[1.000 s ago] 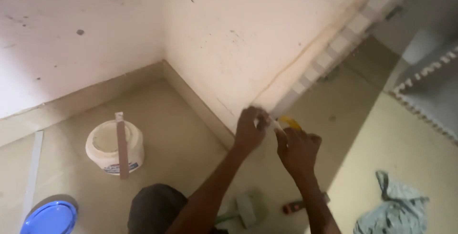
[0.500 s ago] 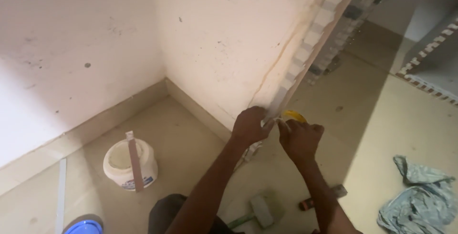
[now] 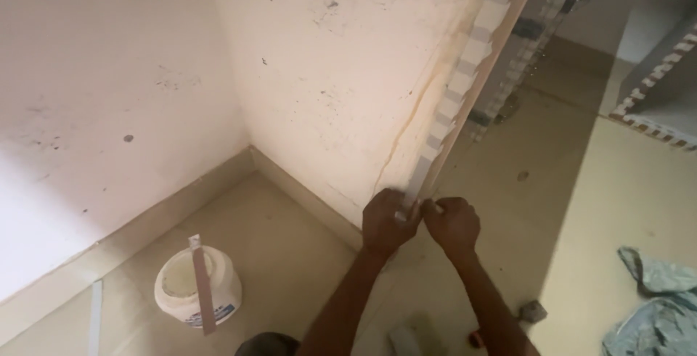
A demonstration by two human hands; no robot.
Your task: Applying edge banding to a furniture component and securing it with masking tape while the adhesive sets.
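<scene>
Two pale plaster walls (image 3: 145,87) meet at an inner corner, both speckled with dark marks. A beige skirting (image 3: 145,218) runs along their foot. Floor (image 3: 290,240) is beige, smooth. Bright light falls on the left wall low down. At far right stands what may be a tiled step (image 3: 653,102), edges blurred.

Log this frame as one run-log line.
left hand: pressing trim strip at wall edge | right hand: pinching strip's lower end | white tub: floor, left
</scene>
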